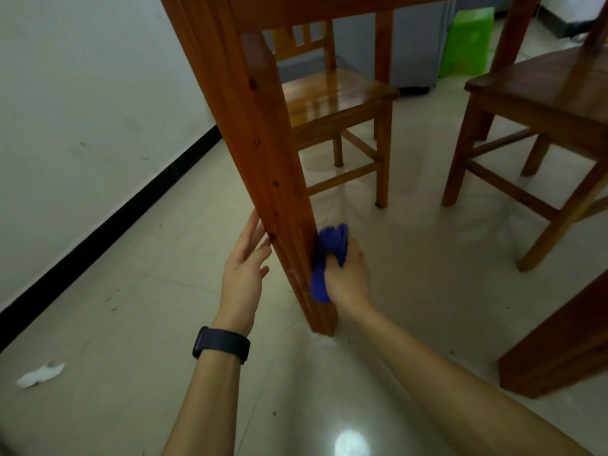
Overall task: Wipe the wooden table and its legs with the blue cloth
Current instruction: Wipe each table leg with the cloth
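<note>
Near the floor (138, 291), our right grip (347, 279) bunches the cloth (325, 255) against the upright leg (263, 153) from its right, left grip (243, 274) flat opposite.

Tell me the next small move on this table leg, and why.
Probably slide the blue cloth down to the foot of the table leg. The right hand grips the cloth against the leg's right face, a short stretch of wood shows below it, and the left hand touches the opposite side with straight fingers.
</note>
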`<action>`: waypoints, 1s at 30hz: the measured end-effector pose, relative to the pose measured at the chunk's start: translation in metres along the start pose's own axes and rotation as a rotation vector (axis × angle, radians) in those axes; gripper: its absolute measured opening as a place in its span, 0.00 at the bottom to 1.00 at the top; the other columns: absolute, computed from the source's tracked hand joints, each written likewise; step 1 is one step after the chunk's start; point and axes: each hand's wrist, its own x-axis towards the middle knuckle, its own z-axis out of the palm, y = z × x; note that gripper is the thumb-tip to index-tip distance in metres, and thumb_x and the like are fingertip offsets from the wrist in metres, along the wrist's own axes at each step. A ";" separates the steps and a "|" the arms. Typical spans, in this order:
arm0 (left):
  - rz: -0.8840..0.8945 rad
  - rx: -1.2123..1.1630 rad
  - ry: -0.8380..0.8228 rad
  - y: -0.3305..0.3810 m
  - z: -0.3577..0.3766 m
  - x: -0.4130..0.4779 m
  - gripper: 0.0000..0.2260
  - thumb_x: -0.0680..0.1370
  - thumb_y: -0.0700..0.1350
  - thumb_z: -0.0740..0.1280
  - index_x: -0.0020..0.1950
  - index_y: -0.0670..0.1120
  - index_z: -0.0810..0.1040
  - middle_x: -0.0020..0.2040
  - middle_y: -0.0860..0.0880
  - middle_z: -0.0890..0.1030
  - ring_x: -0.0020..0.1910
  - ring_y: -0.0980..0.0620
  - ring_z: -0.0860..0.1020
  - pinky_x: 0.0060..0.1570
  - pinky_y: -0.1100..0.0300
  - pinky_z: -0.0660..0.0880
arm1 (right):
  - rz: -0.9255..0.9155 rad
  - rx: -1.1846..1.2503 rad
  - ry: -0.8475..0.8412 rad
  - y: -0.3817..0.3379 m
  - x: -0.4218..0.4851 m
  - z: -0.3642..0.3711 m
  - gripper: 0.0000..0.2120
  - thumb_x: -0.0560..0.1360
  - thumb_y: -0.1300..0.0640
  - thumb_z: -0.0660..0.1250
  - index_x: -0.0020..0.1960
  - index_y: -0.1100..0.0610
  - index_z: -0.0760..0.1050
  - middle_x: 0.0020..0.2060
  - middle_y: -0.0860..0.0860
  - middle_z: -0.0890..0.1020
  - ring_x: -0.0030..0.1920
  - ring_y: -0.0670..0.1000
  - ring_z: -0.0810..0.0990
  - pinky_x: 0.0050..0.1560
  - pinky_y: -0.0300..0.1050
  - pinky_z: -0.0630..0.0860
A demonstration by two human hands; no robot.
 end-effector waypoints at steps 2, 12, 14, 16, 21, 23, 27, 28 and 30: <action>0.009 0.003 0.007 -0.001 0.000 0.000 0.24 0.84 0.41 0.58 0.75 0.65 0.64 0.69 0.62 0.72 0.70 0.56 0.70 0.70 0.44 0.66 | -0.173 0.069 0.068 -0.029 -0.003 0.010 0.14 0.81 0.46 0.59 0.66 0.43 0.66 0.58 0.44 0.74 0.51 0.43 0.78 0.53 0.39 0.77; -0.019 0.009 0.002 -0.008 0.002 0.004 0.20 0.85 0.47 0.57 0.72 0.69 0.64 0.70 0.62 0.72 0.71 0.55 0.69 0.71 0.42 0.66 | 0.205 -0.377 -0.243 0.071 -0.008 0.010 0.15 0.76 0.50 0.56 0.63 0.43 0.67 0.54 0.55 0.77 0.42 0.52 0.79 0.46 0.49 0.77; -0.034 -0.005 -0.013 -0.010 0.000 0.004 0.18 0.84 0.50 0.58 0.71 0.70 0.64 0.67 0.65 0.73 0.71 0.55 0.70 0.71 0.41 0.65 | 0.118 -0.135 -0.054 0.040 -0.006 0.013 0.17 0.80 0.52 0.59 0.68 0.46 0.64 0.58 0.52 0.73 0.46 0.48 0.78 0.50 0.45 0.76; -0.040 -0.011 -0.019 -0.011 0.000 0.004 0.17 0.84 0.53 0.57 0.70 0.71 0.64 0.65 0.66 0.73 0.71 0.55 0.69 0.71 0.40 0.65 | -0.030 -0.005 0.085 0.009 -0.012 0.023 0.20 0.82 0.51 0.59 0.73 0.46 0.60 0.63 0.48 0.69 0.50 0.45 0.76 0.55 0.43 0.75; -0.049 -0.013 -0.019 -0.007 -0.003 0.003 0.15 0.84 0.54 0.57 0.67 0.71 0.66 0.63 0.67 0.73 0.71 0.54 0.69 0.72 0.39 0.63 | 0.049 -0.183 -0.074 0.059 -0.040 0.038 0.17 0.81 0.53 0.58 0.69 0.44 0.62 0.63 0.50 0.69 0.52 0.49 0.76 0.56 0.50 0.77; -0.048 -0.017 -0.031 -0.006 -0.006 0.003 0.14 0.83 0.54 0.57 0.67 0.71 0.67 0.63 0.67 0.73 0.70 0.54 0.70 0.72 0.39 0.63 | 0.107 -0.331 -0.260 0.081 -0.039 0.026 0.07 0.80 0.51 0.57 0.57 0.43 0.65 0.56 0.57 0.76 0.44 0.53 0.79 0.50 0.56 0.80; -0.036 -0.020 -0.034 -0.006 -0.015 0.008 0.14 0.84 0.56 0.56 0.68 0.65 0.71 0.67 0.59 0.74 0.70 0.54 0.69 0.73 0.41 0.61 | -0.097 -0.318 -0.182 0.059 -0.032 -0.001 0.14 0.81 0.46 0.58 0.65 0.41 0.64 0.53 0.52 0.77 0.42 0.48 0.80 0.45 0.52 0.82; -0.037 -0.039 -0.033 -0.006 -0.018 0.011 0.14 0.84 0.56 0.54 0.67 0.64 0.73 0.65 0.60 0.76 0.70 0.55 0.69 0.73 0.41 0.60 | -0.195 -0.253 -0.143 0.042 -0.036 -0.006 0.18 0.81 0.47 0.59 0.69 0.42 0.63 0.56 0.51 0.74 0.44 0.45 0.78 0.46 0.46 0.81; -0.045 -0.093 -0.044 -0.006 -0.023 0.016 0.16 0.85 0.56 0.51 0.63 0.63 0.77 0.59 0.63 0.80 0.71 0.55 0.69 0.73 0.41 0.58 | -0.454 -0.280 -0.089 -0.001 -0.043 -0.015 0.25 0.80 0.51 0.62 0.75 0.43 0.60 0.61 0.49 0.68 0.48 0.41 0.75 0.50 0.32 0.73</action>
